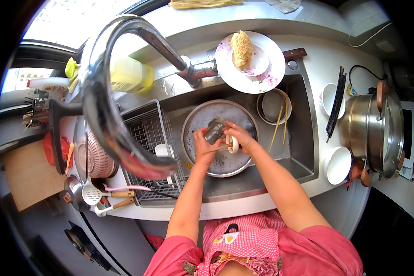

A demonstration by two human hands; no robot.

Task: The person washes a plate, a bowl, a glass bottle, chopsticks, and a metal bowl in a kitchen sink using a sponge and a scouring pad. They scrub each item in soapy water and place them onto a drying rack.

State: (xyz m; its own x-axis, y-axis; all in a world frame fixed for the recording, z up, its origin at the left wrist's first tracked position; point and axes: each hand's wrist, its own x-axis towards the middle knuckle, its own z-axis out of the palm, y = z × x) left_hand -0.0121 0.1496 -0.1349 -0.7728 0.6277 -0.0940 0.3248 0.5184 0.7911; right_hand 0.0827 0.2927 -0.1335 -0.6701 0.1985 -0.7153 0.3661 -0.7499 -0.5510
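Both hands are over a round metal basin (220,165) of cloudy water in the sink. My left hand (205,146) grips a clear glass jar (214,131), which lies tilted between the hands. At the jar's right side is my right hand (239,136), its fingers around a small white ring-shaped piece (233,144) and against the jar's edge. A thin brownish part runs from the white piece towards my left palm; what it is cannot be told. Right of the basin, stacked bowls (275,105) stand in the sink with chopsticks (276,127) leaning on them.
A curved chrome faucet (100,103) rises at the left, above a wire rack (148,138). Behind the sink a loofah (241,50) lies on stacked plates (276,62). White bowls (337,165) and a large steel pot (362,127) stand right. Slotted and solid ladles (93,195) lie left.
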